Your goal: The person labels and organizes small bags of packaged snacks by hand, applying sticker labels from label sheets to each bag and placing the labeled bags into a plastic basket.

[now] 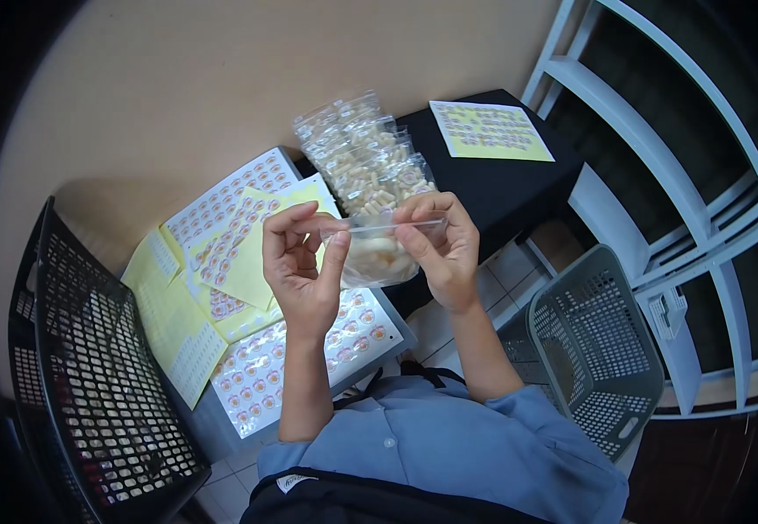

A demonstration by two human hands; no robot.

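Note:
In front of my chest I hold a clear zip bag (380, 264) with pale, off-white pieces in it. My left hand (303, 266) pinches the left end of the bag's top strip between thumb and fingers. At the other end, my right hand (442, 253) grips the same strip, thumb toward me. The strip runs nearly level between the hands, and the bag's body hangs below. Just beyond lies a row of overlapping filled bags (366, 157) with similar pale pieces.
Sticker sheets (261, 375) and yellow backing sheets (188, 327) cover the grey table at left. Another sticker sheet (492, 131) rests on the black-covered table (466, 188). A black basket (117, 375) stands at left, a grey-green basket (597, 341) at right, near a white metal frame (632, 113).

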